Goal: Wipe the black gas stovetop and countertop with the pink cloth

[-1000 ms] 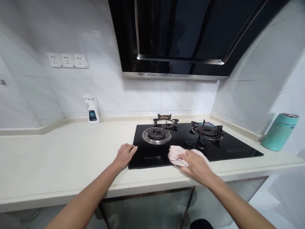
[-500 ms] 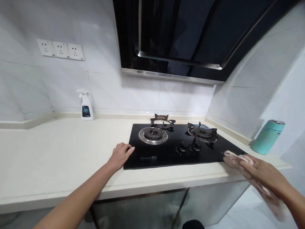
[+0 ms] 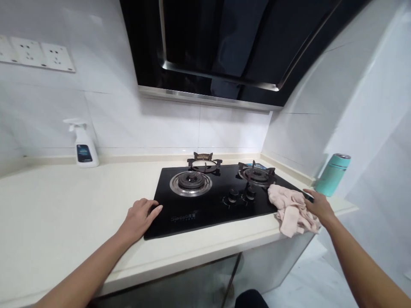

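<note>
A black glass gas hob [image 3: 212, 205] is set into a cream countertop [image 3: 64, 209]. My left hand [image 3: 139, 216] lies flat on the counter at the hob's front left corner, fingers loosely together and touching the glass. A crumpled pale pink cloth [image 3: 290, 207] lies on the hob's front right corner and spills over the counter edge. My right hand [image 3: 319, 205] rests just to the right of the cloth, fingers stretched out, touching its edge without gripping it.
A white spray bottle [image 3: 83, 145] stands against the tiled back wall at the left. A teal flask [image 3: 332, 174] stands at the counter's right end. A black range hood [image 3: 224, 47] hangs above the hob. Two knobs [image 3: 240, 194] sit at the hob's front.
My right hand swept the cloth from the hob's front middle off to the right, then set it down on the right corner and let go. The view turned right.
</note>
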Motion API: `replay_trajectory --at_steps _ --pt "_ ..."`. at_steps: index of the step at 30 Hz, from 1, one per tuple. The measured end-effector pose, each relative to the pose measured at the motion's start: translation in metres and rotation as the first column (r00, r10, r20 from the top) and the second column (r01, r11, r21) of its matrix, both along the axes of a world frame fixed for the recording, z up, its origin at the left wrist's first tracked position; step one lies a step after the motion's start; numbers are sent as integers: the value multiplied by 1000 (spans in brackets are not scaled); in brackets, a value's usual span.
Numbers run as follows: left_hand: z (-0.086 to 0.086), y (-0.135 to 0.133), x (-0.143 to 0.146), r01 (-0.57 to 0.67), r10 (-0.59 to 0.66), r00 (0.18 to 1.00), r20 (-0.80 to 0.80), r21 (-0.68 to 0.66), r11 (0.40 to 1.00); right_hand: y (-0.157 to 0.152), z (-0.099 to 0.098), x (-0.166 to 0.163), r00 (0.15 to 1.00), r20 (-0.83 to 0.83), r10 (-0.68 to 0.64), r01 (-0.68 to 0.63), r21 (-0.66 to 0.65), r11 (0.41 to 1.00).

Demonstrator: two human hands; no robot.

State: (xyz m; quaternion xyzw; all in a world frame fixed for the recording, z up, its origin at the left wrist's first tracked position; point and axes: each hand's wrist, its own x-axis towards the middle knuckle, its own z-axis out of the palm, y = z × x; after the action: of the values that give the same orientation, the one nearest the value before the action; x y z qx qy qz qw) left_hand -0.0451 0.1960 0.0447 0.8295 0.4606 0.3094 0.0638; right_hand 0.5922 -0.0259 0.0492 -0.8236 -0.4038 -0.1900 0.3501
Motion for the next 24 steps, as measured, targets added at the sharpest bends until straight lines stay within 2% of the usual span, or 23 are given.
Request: replay_trajectory --at_steps 2,3,5,7,10,13,16,19,24 --pt "0 1 0 -8 8 1000 -11 -1 1000 -10 2 1 1000 -9 26 -26 2 1000" --pt "0 1 0 -12 12 1000 -18 -2 1000 -12 1 -3 996 -5 88 -88 -18 996" --pt "0 1 0 -19 19 999 -31 0 1000 -10 -6 -17 968 -1 253 -251 -128 960" --pt "-1 1 1 -28 28 999 -45 6 1000 -1 -14 -34 942 -11 335 -325 -274 905" --pt "-2 1 1 -24 26 997 -72 25 999 15 -19 -55 972 26 233 -202 -413 888" --pt "-2 1 1 -16 19 995 -95 29 999 23 -12 -84 974 118 196 -126 -435 892" --pt "-2 -1 2 -21 23 995 -100 18 1000 21 -6 -138 939 192 286 -199 -376 905" --pt "-3 -2 3 -20 22 994 -102 22 1000 22 -6 -215 900 216 379 -301 -321 898" --pt "-4 5 3 -47 47 994 -103 -3 999 49 1 -349 822 129 555 -515 -246 821"
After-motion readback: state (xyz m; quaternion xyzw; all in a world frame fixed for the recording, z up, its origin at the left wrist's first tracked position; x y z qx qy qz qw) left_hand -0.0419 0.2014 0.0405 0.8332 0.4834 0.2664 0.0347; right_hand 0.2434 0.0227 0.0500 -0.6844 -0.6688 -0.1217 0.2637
